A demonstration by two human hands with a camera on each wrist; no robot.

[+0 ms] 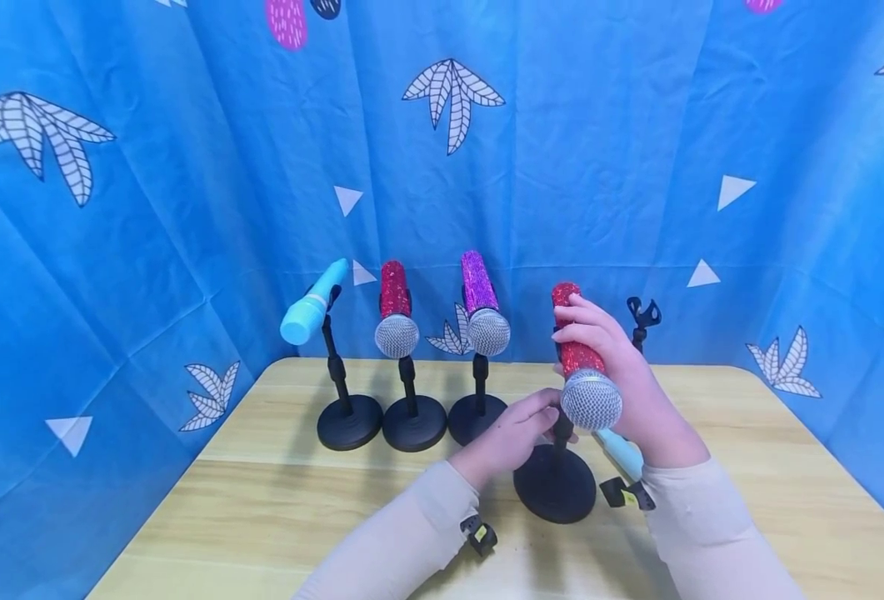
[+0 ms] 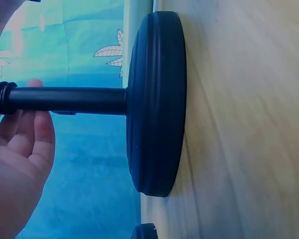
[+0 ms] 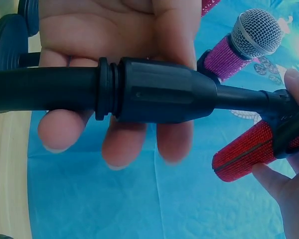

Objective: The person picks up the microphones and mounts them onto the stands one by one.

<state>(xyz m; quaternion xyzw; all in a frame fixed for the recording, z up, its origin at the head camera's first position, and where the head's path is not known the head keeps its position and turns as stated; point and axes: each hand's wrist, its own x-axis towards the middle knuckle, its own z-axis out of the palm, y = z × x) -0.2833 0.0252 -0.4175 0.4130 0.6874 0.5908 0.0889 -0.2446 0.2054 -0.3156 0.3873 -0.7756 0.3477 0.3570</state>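
Note:
My right hand (image 1: 625, 375) grips a glittery red microphone (image 1: 582, 354) with a silver mesh head, which sits in the clip of a black microphone stand (image 1: 554, 487). The head tilts down toward me. In the right wrist view, the thumb and fingers touch the red handle (image 3: 244, 154) beside the clip. My left hand (image 1: 509, 437) holds the pole of the same stand, its fingers curled behind it. In the left wrist view, the stand's round base (image 2: 157, 104) rests upright on the table.
To the left, a light-blue microphone (image 1: 314, 304), another red one (image 1: 395, 296) and a purple one (image 1: 481, 287) sit on black stands. A bare clip (image 1: 643, 313) rises behind my right hand. A light-blue item (image 1: 621, 454) lies on the wooden table (image 1: 224, 517), partly hidden by my right arm.

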